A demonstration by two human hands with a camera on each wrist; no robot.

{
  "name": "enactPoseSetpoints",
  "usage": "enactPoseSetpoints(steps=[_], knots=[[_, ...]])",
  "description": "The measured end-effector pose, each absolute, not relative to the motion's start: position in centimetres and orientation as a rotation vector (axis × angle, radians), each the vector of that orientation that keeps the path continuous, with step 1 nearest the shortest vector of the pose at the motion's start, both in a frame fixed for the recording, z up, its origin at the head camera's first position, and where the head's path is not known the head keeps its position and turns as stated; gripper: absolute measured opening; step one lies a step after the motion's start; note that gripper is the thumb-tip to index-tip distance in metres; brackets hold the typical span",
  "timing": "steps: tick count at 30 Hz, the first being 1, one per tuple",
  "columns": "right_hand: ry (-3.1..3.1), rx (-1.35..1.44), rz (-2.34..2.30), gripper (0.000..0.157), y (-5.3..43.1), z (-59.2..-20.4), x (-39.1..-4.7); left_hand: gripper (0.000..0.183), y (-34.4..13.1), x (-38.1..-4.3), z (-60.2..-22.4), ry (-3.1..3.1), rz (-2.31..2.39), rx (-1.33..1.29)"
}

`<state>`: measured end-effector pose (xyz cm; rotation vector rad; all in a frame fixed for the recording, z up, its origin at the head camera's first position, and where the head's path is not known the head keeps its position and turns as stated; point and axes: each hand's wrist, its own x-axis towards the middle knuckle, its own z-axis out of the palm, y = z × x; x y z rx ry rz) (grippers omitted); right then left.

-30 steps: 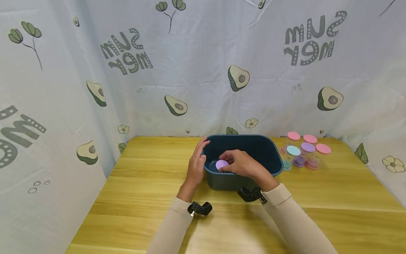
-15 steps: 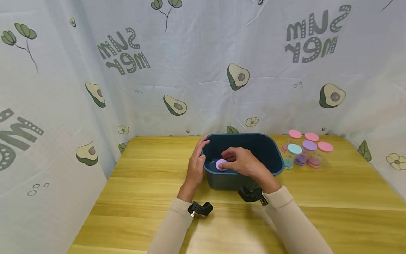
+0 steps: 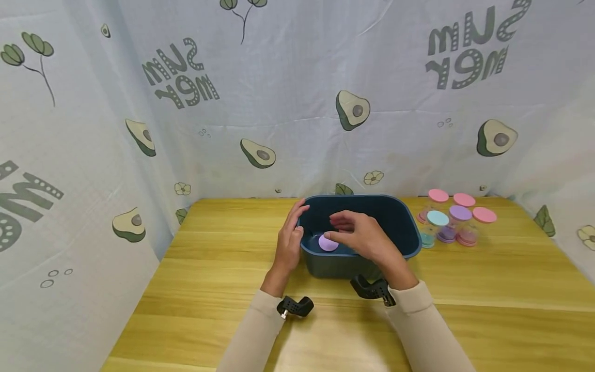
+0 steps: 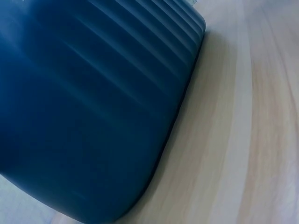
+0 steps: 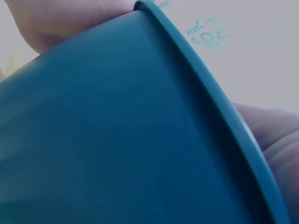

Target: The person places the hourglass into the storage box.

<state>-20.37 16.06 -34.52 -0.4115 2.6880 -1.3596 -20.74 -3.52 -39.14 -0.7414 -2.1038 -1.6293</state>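
Observation:
A dark blue bin [image 3: 341, 266] with a rounded rim stands on the table. My left hand [image 3: 288, 243] rests its straightened fingers against the bin's left side. Inside, near the left front corner, shows the round purple top [image 3: 328, 245] of an upright object, whose lower part is hidden. Over the bin, my right hand [image 3: 364, 235] has its thumb and fingers spread apart, the thumb overlapping the edge of the purple top. The left wrist view shows only the ribbed bin wall [image 4: 93, 102] and the table. In the right wrist view, the bin's rim hides most of my right hand [image 5: 280, 140].
Right of the bin stands a cluster of what look like small sand timers, clear with coloured ends: a teal one [image 3: 437, 219], a purple one [image 3: 459, 214] and several pink ones [image 3: 484, 215]. A printed curtain [image 3: 297, 103] hangs behind the wooden table [image 3: 209, 258].
My right thumb and fingers have come away from the purple-topped object, and the hand has shifted slightly to the right. The left hand stays at the bin. The head view has turned a little.

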Motion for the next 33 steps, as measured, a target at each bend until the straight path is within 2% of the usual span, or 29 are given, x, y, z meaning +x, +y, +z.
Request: enactPoseSetpoints(steps=[19, 33], knots=[[2.754, -0.479, -1.541, 0.054, 15.9, -34.8, -19.7, 0.049, -3.6, -20.5, -39.5, -2.117, -1.641, -0.719], [2.871, -0.467, -1.599, 0.056, 18.3, -33.2, -18.7, 0.049, -3.5, -20.4, -39.4, -2.112, -1.645, -0.704]])
